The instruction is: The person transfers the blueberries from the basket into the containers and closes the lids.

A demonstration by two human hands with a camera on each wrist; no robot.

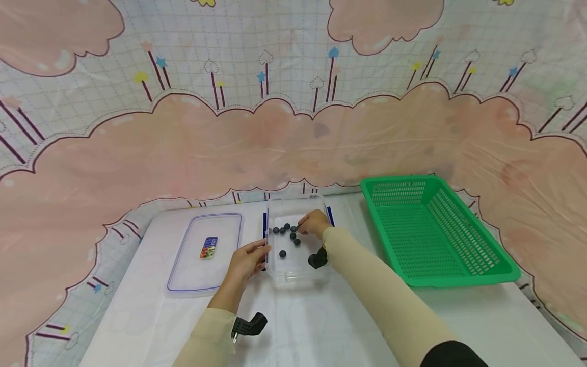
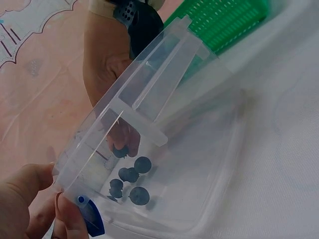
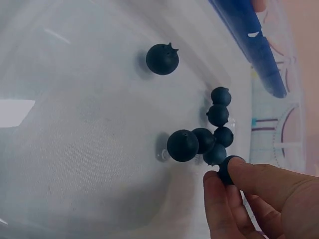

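A clear plastic box point(image 1: 293, 275) with blue side clips point(image 2: 90, 216) stands on the white-covered table. Several dark blueberries point(image 3: 218, 115) lie inside it, most in a joined cluster, with one single blueberry point(image 3: 162, 59) apart toward the near end. My right hand point(image 1: 314, 224) reaches into the box and pinches another blueberry point(image 3: 226, 172) between thumb and fingers, at the end of the cluster. With thumb and fingers, my left hand point(image 1: 247, 260) grips the box's left side wall, close to a clip.
Left of the box lies a clear lid point(image 1: 192, 278) with a purple-blue edge and a small printed label point(image 1: 209, 248) on it. A green perforated basket point(image 1: 412, 244) stands to the right. Behind the table hangs a patterned cloth point(image 1: 293, 142).
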